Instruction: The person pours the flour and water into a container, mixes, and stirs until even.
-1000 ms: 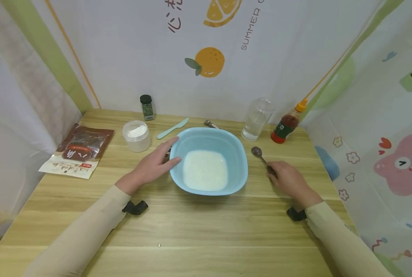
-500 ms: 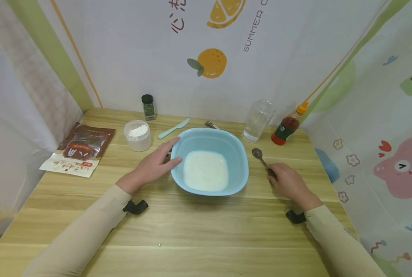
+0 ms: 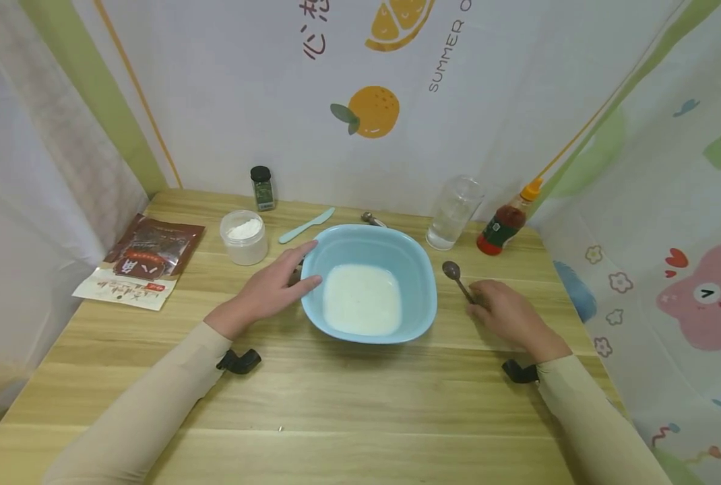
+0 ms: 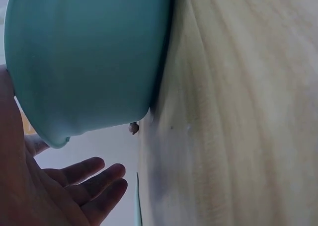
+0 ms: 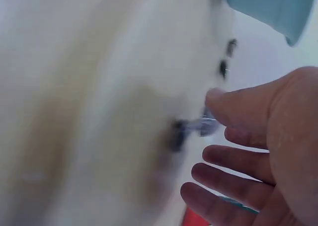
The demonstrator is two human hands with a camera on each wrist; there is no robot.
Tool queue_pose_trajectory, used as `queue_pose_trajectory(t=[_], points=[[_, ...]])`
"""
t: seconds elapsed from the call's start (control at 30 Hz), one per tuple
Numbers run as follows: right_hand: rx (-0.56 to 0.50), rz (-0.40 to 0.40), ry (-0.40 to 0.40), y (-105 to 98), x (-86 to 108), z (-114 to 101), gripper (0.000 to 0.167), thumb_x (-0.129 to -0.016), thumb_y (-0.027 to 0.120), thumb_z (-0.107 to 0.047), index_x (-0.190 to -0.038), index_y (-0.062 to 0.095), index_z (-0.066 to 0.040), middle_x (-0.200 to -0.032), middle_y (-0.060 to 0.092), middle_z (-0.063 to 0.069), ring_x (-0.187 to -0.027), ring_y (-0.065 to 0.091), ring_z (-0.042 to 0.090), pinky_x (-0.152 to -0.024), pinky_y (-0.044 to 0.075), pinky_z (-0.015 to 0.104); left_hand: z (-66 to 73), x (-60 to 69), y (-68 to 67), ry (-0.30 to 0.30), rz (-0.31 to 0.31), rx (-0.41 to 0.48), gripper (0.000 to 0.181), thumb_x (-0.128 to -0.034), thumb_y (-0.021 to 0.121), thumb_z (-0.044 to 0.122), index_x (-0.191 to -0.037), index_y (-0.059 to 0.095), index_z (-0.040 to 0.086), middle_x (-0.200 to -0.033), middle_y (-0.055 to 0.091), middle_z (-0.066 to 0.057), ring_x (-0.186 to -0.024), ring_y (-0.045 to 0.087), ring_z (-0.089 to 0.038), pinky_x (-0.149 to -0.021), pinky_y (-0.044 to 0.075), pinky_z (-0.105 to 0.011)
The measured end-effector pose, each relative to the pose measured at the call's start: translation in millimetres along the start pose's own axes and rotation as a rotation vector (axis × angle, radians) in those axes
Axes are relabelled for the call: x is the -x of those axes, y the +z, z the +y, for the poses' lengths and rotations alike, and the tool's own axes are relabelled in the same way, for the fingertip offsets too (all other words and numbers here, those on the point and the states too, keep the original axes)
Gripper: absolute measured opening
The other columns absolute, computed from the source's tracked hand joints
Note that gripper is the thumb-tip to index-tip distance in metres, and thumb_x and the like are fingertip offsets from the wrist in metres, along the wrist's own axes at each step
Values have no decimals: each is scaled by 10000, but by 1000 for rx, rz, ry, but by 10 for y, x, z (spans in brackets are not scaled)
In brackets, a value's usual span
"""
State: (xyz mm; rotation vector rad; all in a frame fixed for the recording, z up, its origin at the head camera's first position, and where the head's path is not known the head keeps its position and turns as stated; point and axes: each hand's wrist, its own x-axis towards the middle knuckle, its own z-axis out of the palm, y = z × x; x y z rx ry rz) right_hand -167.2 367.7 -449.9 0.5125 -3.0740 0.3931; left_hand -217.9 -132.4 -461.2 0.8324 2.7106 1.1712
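Observation:
Near the middle of the table stands a light-blue basin (image 3: pixel 369 242) with white, milky liquid (image 3: pixel 362 300) in it. My left hand (image 3: pixel 269 289) touches the basin's left side with thumb and index finger. In the left wrist view, its other fingers (image 4: pixel 92 179) extend straight beside the wall. Right of the basin, a dark-bowled spoon (image 3: pixel 451 270) points away from me. My right hand (image 3: pixel 506 313) pinches its handle between thumb and index finger, partly hiding it. In the right wrist view, the other fingers (image 5: pixel 233 181) stretch out loosely; the handle is blurred there.
Behind the basin lie a pale table knife (image 3: pixel 307 225) and a small metal utensil (image 3: pixel 372 219). A jar of white powder (image 3: pixel 244 239), a spice bottle (image 3: pixel 263 188) and a brown packet (image 3: pixel 145 259) stand left. A glass (image 3: pixel 453 219) and sauce bottle (image 3: pixel 505 222) stand back right.
The scene shifts slightly right and down in the head view. Slightly less of the spoon's handle shows beside my right hand. The basin and left hand keep their places on the table.

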Motion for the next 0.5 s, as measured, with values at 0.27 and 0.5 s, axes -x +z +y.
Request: queue_pose_trajectory(t=[0.27,0.5], points=[[-71,47,27,-212,-390,-221,489,-1143,668,-232,-1544,579,33,-1523,622,272,-1364,612,495,-1112,521,698,30,-13,-88,15,0,-86,857,-1098,597,596,-1774,289,167,-1736,423,-162,-1585,429,-382,-1171,478,-719],[-140,144,-30,-255,-583,-508,535,-1117,717,-240,-1557,569,25,-1601,571,238,-1497,515,454,-1218,447,670,152,-38,-158,28,71,-262,858,-1091,564,651,-1758,331,163,-1655,478,-211,-1431,562,-431,-994,594,-692]])
